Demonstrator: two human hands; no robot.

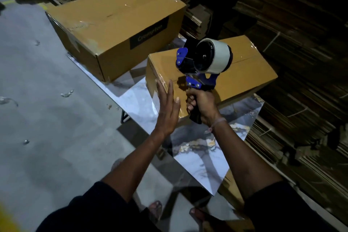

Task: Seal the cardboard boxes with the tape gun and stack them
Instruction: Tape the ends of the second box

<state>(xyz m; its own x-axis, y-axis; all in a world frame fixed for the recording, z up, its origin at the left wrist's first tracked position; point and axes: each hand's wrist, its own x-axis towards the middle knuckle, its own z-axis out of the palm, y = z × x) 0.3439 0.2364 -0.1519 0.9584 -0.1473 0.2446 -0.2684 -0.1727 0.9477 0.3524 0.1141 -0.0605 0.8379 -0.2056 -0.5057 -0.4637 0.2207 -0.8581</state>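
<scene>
The tape gun [202, 66] is held in the right hand [202, 104], whose grip is clenched round the black handle, with the roll of tape [219, 55] raised above the fist and the blue front plate turned to the left. The left hand [168, 108] is released, its fingers straight and together, and is raised just left of the right grip; whether its fingertips touch the box cannot be told.

The small cardboard box [250, 79] is set directly beyond both hands on the marbled worktop [205, 158]. Its long axis is seen to run from the near left corner away to the far right, so that its short end is presented towards the left hand and its top seam is laid out ahead and to the right of the grip on the gun. A glossy strip is already visible along that seam and down the near end, so this box is judged to be sealed or nearly so.

The left hand is the nearer to the box's near end; the gun is carried above the near part of the top. The large cardboard box [116, 22] is placed further ahead and to the left of both hands, its long axis running roughly parallel, well apart from either grip. Stacking is not yet done.
</scene>
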